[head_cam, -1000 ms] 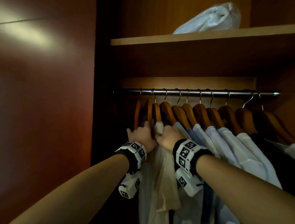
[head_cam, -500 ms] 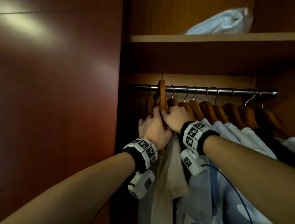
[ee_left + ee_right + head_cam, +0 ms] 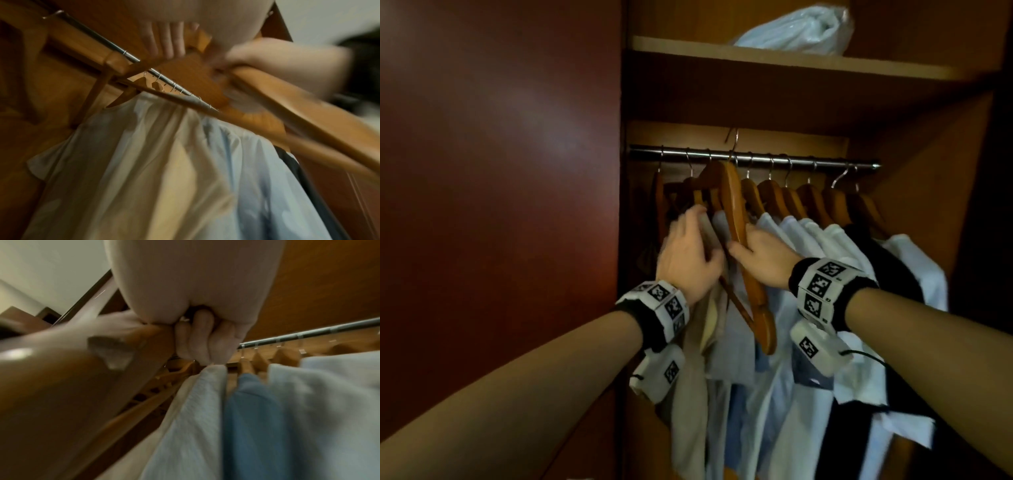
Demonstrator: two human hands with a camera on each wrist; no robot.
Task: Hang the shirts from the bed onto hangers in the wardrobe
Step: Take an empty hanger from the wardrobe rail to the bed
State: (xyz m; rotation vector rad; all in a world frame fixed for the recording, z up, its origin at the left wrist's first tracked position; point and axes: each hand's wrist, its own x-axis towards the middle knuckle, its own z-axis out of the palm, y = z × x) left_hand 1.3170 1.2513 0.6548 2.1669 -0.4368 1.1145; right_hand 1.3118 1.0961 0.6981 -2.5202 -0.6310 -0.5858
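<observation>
An empty wooden hanger (image 3: 736,219) is tilted in front of the rail (image 3: 808,161), its hook above the bar and off it. My right hand (image 3: 760,257) grips one arm of this hanger; the right wrist view shows the fingers (image 3: 203,340) curled round the wood (image 3: 82,386). My left hand (image 3: 688,250) lies with straight fingers (image 3: 164,40) against the hangers and a cream shirt (image 3: 695,359) at the left end of the rail. Several white and pale blue shirts (image 3: 808,308) hang on wooden hangers to the right.
The dark red wardrobe door (image 3: 500,205) stands close on the left. A shelf (image 3: 791,65) above the rail carries a plastic-wrapped bundle (image 3: 798,31). A dark garment (image 3: 887,260) hangs among the shirts at the right, near the wardrobe's side wall.
The hanger has been lifted off the rail and tipped toward me in my right hand. My left hand let go of it and moved left onto the cream shirt.
</observation>
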